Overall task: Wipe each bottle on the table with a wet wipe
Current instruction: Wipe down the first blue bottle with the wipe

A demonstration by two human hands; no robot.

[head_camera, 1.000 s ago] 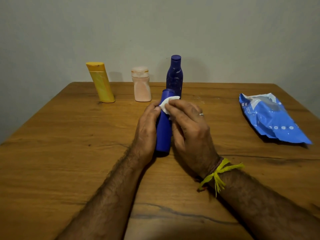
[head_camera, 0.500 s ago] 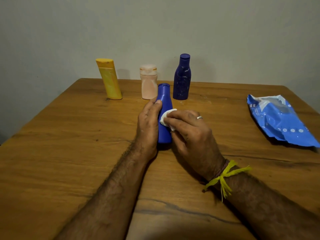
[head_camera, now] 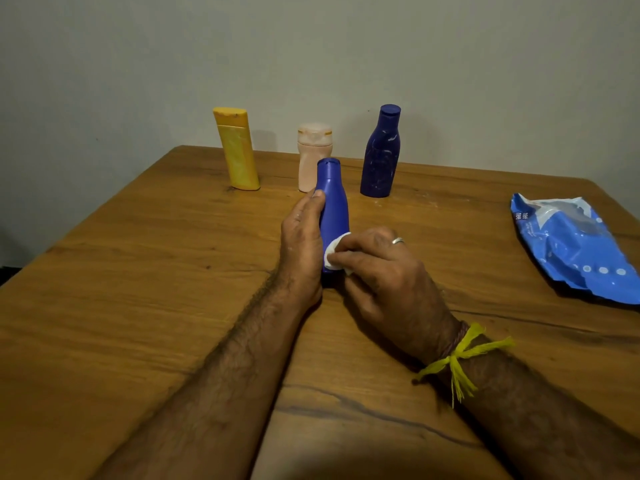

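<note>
A bright blue bottle [head_camera: 333, 202] stands upright on the wooden table [head_camera: 138, 271] in the middle. My left hand [head_camera: 303, 240] grips its left side, thumb up near the shoulder. My right hand [head_camera: 381, 271] pinches a small white wet wipe [head_camera: 334, 251] against the bottle's lower right side. At the back stand a yellow bottle [head_camera: 237, 150], a pale pink bottle [head_camera: 310, 150] and a dark blue bottle [head_camera: 380, 154]. The base of the bright blue bottle is hidden by my hands.
A blue wet wipe pack [head_camera: 575, 247] lies at the right edge of the table. A plain wall rises behind the table's far edge.
My right hand has slid the wipe down the bright blue bottle, from near its cap to its lower body. My left hand keeps its hold.
</note>
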